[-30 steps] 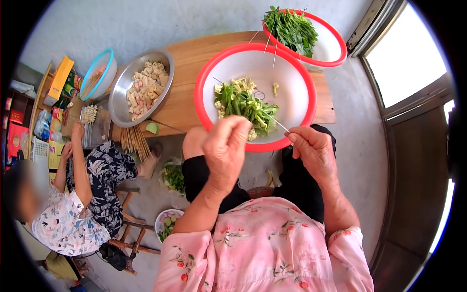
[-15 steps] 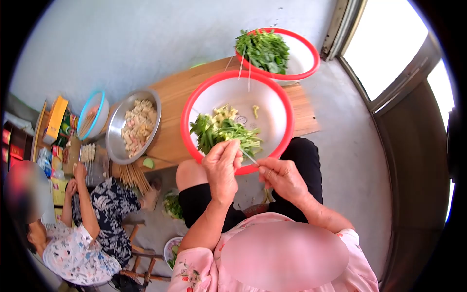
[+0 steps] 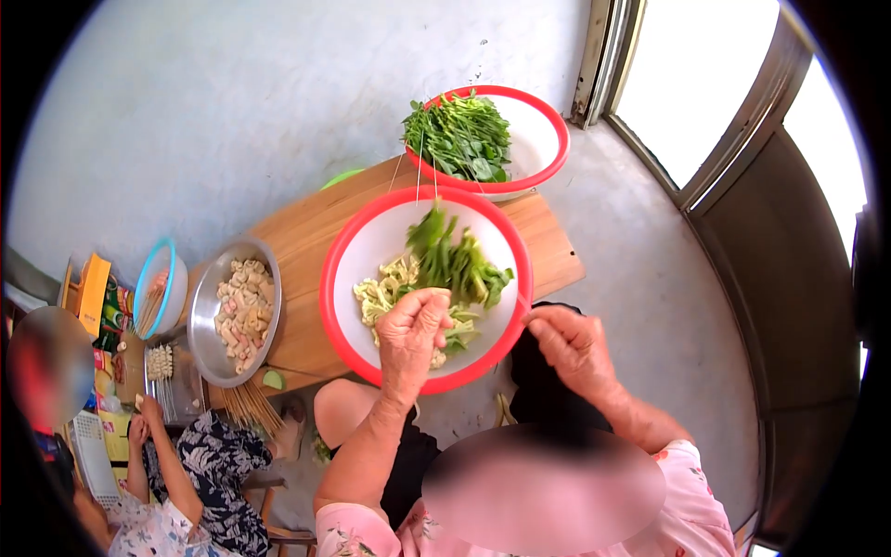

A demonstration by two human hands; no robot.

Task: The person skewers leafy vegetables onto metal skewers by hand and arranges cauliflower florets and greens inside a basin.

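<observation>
Left hand (image 3: 408, 339): raised over the basin's near side, fingers together.
Right hand (image 3: 574, 353): at the right rim, fingers pinched together.
Leafy greens (image 3: 457, 265): beyond the left fingers, inside the red-rimmed basin (image 3: 336, 343), beside pale pieces (image 3: 382, 295).
Support: wooden tabletop (image 3: 306, 316).
Obscured: anything pinched, cannot tell; greens' tips blurred.

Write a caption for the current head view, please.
Two hands at a red-rimmed basin with leafy greens, near a metal bowl on a wooden table.
</observation>
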